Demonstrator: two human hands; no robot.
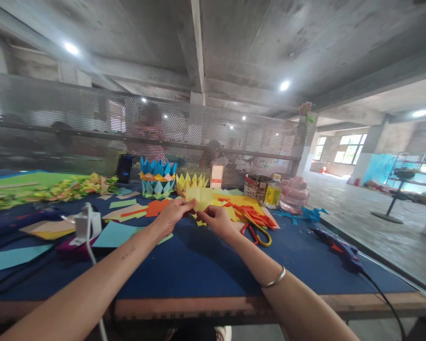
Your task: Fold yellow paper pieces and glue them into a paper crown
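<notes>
A pale yellow piece of paper point(199, 198) is raised over the table between my two hands. My left hand point(175, 210) pinches its lower left edge. On the lower right edge, my right hand point(218, 220) grips it with thumb and fingers. Just behind the paper stands a yellow folded-paper crown point(191, 182), partly covered. A blue, orange and pale green paper crown point(158, 177) is to its left. Scissors point(257, 232) with red and yellow handles lie right of my right hand, near orange paper pieces point(253, 213).
A blue-covered table point(213, 265) holds paper sheets point(119, 234) and a power strip with a white plug point(87, 225). A glue gun point(341, 248) with a cord lies right. A yellow-labelled bottle point(273, 192), a pink jar point(294, 195) and a basket point(256, 185) stand before the mesh screen point(184, 128).
</notes>
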